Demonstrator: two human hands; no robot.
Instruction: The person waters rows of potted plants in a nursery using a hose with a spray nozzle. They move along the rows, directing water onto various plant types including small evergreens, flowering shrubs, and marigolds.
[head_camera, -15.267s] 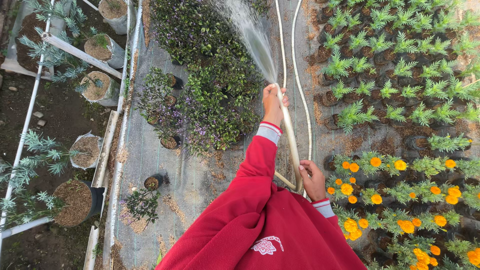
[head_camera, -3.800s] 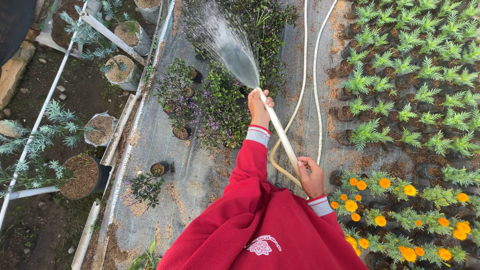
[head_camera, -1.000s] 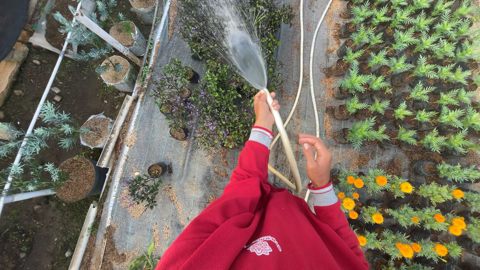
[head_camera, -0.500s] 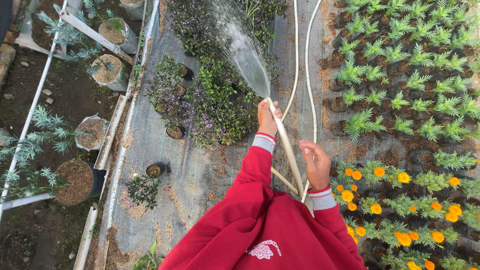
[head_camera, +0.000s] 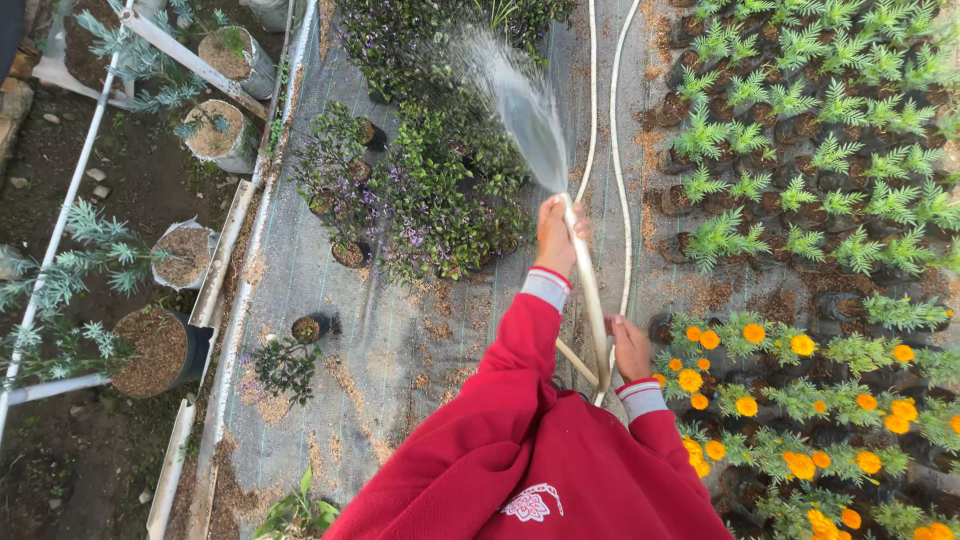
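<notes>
Since half a second ago the right hand (head_camera: 630, 347) has dropped lower on the cream garden hose (head_camera: 590, 290) and closed around it, so both hands are gripping it now. The left hand (head_camera: 556, 233) is clamped at the nozzle end, and the water spray (head_camera: 520, 100) fans over the purple-flowered potted plants (head_camera: 440, 200). The watering looks steady, same patch. Room-wise, the grey ground cloth (head_camera: 400, 340) gives a strip to move along, with marigolds (head_camera: 800, 400) close on the right and a white pipe rail (head_camera: 240, 260) edging the left.

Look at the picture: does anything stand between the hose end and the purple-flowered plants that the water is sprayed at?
Nothing visible does. The left hand holds the hose end, and the spray arcs freely through open air onto the purple-flowered plants.
</notes>
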